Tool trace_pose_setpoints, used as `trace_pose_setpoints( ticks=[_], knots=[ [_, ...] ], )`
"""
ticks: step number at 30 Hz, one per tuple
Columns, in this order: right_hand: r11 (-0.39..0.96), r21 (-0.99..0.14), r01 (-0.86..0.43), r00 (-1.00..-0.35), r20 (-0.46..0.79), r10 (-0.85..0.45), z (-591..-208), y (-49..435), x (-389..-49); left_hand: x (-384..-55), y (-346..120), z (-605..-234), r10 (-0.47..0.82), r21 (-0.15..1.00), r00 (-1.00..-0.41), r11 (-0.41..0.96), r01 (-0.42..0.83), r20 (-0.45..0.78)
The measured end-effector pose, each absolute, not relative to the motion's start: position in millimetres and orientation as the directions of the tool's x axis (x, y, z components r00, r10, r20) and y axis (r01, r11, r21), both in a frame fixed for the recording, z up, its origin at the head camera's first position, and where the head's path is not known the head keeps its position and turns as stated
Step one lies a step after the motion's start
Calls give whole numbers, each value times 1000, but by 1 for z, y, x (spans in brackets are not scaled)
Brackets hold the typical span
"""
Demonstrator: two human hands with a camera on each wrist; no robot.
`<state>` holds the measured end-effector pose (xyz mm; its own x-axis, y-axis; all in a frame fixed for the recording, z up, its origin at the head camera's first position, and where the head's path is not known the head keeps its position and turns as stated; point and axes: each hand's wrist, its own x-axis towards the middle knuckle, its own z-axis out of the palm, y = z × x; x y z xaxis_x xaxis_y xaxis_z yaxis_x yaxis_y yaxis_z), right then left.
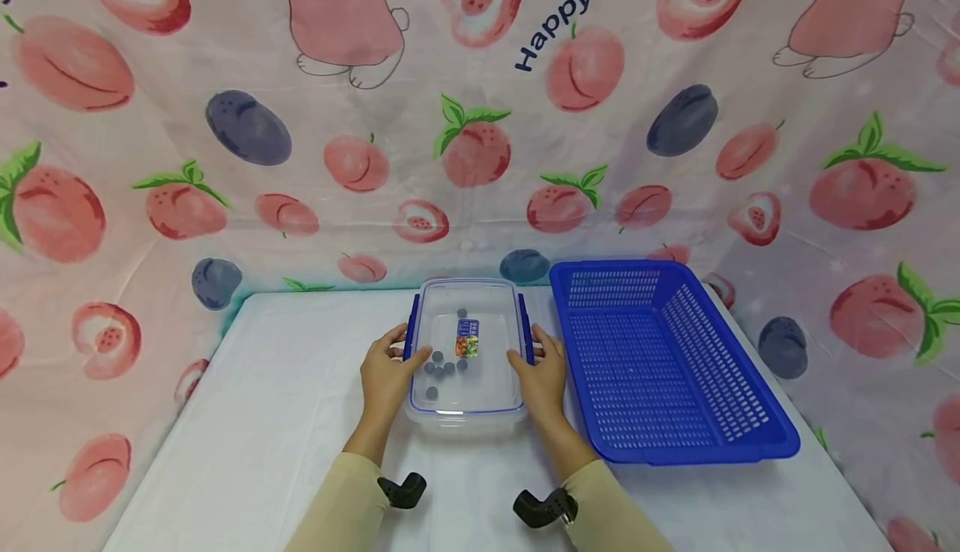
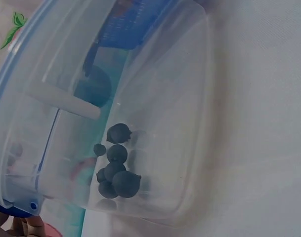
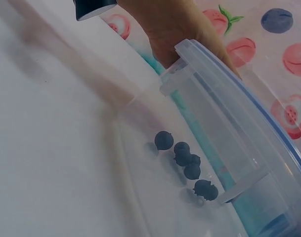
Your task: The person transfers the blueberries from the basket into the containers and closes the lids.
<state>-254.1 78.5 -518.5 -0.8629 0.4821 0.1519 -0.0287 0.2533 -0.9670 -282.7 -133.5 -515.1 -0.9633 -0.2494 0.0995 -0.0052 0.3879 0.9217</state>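
A clear lidded food container (image 1: 491,389) with blue side latches sits on the white table. Its lid has a blue rim line and carries a small printed label (image 1: 467,338). Several blueberries (image 1: 432,393) lie loose inside, seen through the lid. Through the clear wall, the left wrist view shows a cluster of blueberries (image 2: 126,184) on the bottom. My left hand (image 1: 382,381) grips the left side, thumb on the lid edge and fingers around the latch. On the opposite side my right hand (image 1: 545,381) grips likewise, its thumb on the lid. Part of its fingers is hidden by the latch.
An empty blue plastic basket (image 1: 637,368) with slotted walls stands just right of the container, close to my right hand. A white cloth (image 1: 247,435) covers the table. Behind hangs a fruit-printed curtain (image 1: 420,118), meeting the table's back edge.
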Motion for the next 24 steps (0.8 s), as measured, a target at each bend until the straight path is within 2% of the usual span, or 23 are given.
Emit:
trace_pose_setpoints(
  ticks=[10,24],
  knots=[
    [214,-975,-54,-861,155,485,-522,80,-253,-281,-131,-517,-259,927,-957,374,24,129],
    [204,-978,46,-885,55,463,-517,82,-257,-287,-135,-513,-254,935,-966,352,-40,55]
  ],
)
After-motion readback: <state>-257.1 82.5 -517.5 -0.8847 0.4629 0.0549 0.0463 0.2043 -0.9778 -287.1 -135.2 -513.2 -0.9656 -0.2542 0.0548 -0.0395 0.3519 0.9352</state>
